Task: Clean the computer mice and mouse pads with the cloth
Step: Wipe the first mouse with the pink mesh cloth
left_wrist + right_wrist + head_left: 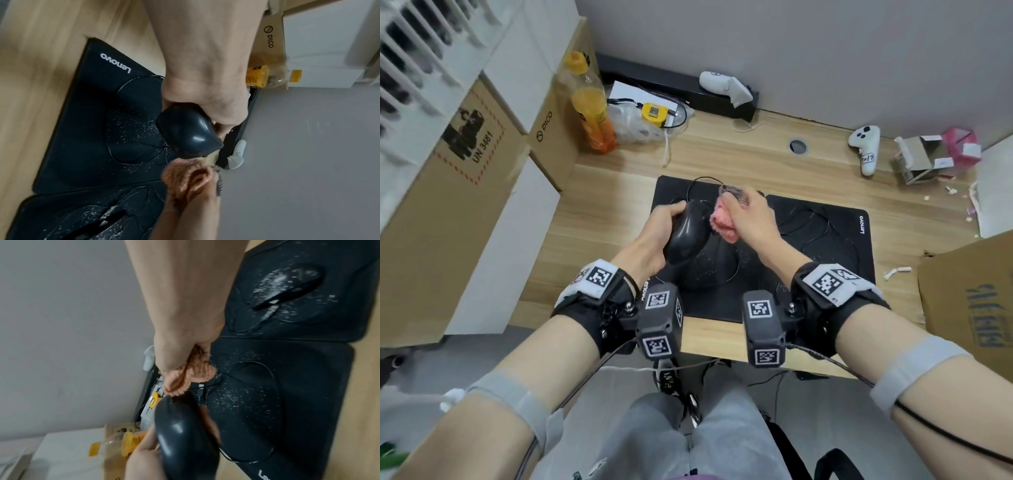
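My left hand (659,228) grips a glossy black wired mouse (685,236) (190,132) (183,433), lifted above the left black mouse pad (671,192) (82,146) (308,394). My right hand (751,219) holds a bunched pink cloth (722,221) (185,177) (185,376) against the mouse's front end. The right Lenovo pad (835,240) overlaps the left one. A second black mouse (92,224) (292,282), speckled with white dust, lies on the right pad. White specks also dot both pads. Thin black cables loop over the pads.
Cardboard boxes (465,178) stand along the left, with an orange drink bottle (590,102) beside them. A yellow tape measure (654,114), two white controllers (864,149), a torn small box (917,159) and paper scraps lie toward the desk's back and right. Another carton (969,291) sits at right.
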